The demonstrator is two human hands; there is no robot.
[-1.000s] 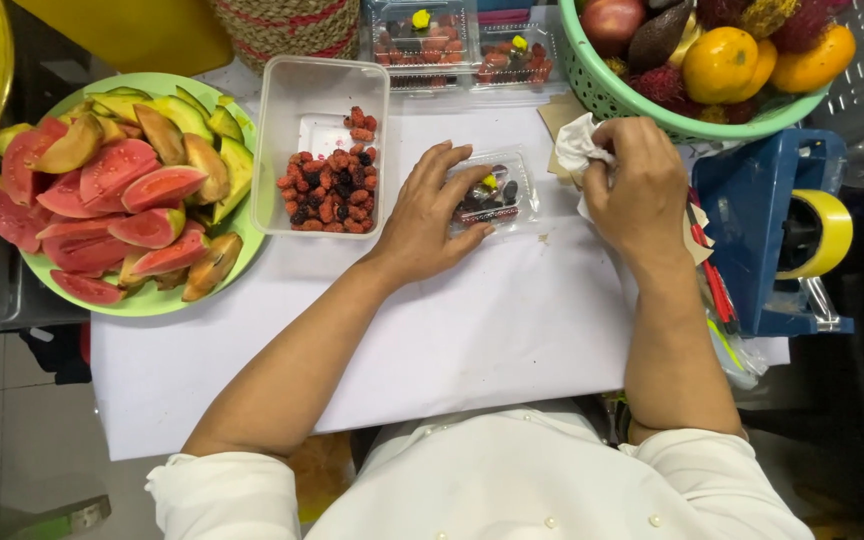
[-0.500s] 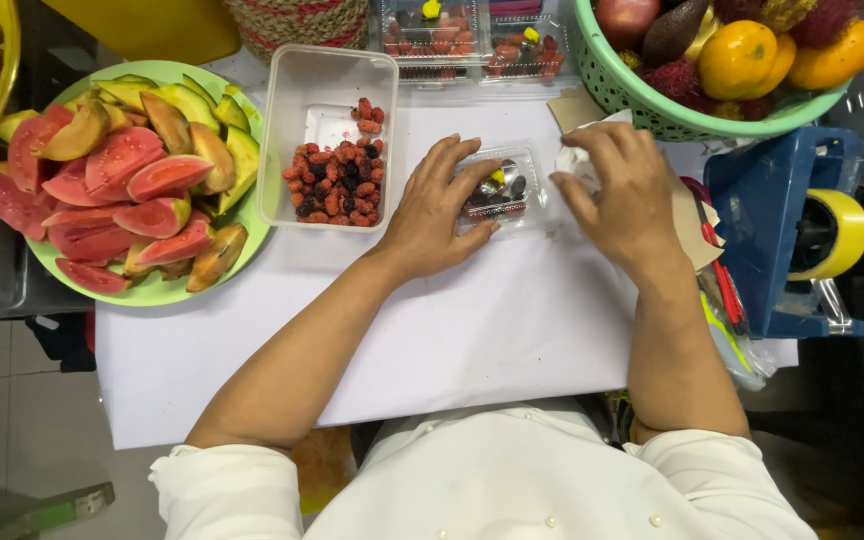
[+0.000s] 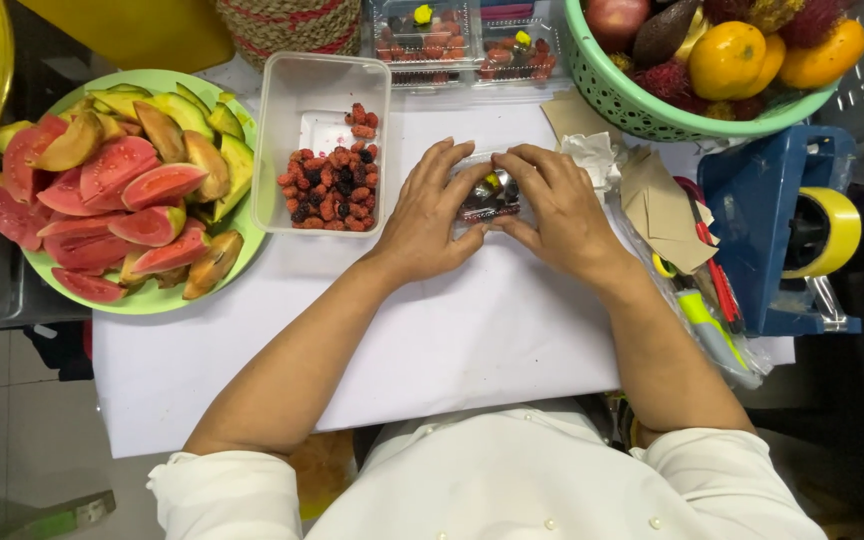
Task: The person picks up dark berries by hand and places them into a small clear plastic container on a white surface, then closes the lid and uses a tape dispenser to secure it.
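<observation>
Small clear box (image 3: 490,197) on desk (image 3: 472,330), directly between both hands, long axis left-right. Left hand (image 3: 430,215) clasping left end, right hand (image 3: 552,205) clasping right end, fingers curled over lid. Berry tub (image 3: 324,140) just left.

White buttoned garment, sleeves rolled above the elbows; forearms and hands bare

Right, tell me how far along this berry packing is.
Done: two packed clear boxes sit at the table's far edge. In hand: left hand and right hand press on a small clear box of dark berries. Left: loose berries in the white tub.
</observation>
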